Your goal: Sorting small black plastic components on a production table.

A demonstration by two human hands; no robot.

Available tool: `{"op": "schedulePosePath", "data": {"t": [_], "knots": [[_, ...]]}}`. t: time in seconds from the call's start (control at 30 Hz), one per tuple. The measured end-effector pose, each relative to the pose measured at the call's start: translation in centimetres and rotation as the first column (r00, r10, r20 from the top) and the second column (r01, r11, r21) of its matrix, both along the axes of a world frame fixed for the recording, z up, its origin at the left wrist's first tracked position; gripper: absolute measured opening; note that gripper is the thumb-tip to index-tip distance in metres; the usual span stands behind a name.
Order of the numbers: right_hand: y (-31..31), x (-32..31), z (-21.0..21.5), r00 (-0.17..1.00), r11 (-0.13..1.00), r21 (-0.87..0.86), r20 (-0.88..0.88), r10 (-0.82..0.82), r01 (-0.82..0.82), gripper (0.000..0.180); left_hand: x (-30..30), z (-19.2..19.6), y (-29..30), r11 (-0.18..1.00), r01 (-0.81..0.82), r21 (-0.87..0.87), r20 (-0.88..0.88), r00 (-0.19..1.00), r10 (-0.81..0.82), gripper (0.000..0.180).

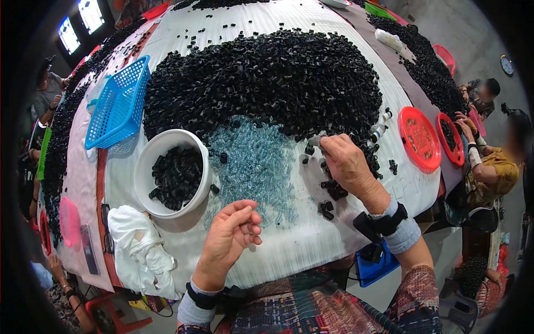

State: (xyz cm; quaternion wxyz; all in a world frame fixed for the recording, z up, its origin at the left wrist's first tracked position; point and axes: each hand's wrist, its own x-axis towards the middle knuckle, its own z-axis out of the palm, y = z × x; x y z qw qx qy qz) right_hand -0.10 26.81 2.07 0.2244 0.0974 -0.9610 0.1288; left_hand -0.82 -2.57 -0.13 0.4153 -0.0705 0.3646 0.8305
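Open cloth between white bowl point(172, 172) and black heap point(267, 78); blue basket point(118, 103) blocks left.

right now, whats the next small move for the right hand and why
Probably draw the right hand back toward the left hand with a black piece. It rests palm down at the edge of the black pile, fingertips among loose pieces, while the left hand waits cupped, palm up, beside the clear blue pieces and the white bowl.
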Motion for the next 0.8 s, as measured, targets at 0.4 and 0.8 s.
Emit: {"op": "schedulePosePath", "data": {"t": [0.4,0.8], "knots": [[-1.4,-1.6,-2.1,0.996,0.999,-0.043,0.091,0.01,-0.006,0.028,0.2,-0.1,0.3,1.0,0.014,0.024,0.018,1.0,-0.015,0.019],[-10.1,5.4,1.8,0.962,0.913,-0.305,-0.118,0.244,-0.269,0.035,2.2,-0.4,4.2,0.998,-0.06,0.02,-0.083,0.995,0.061,0.018]]}}
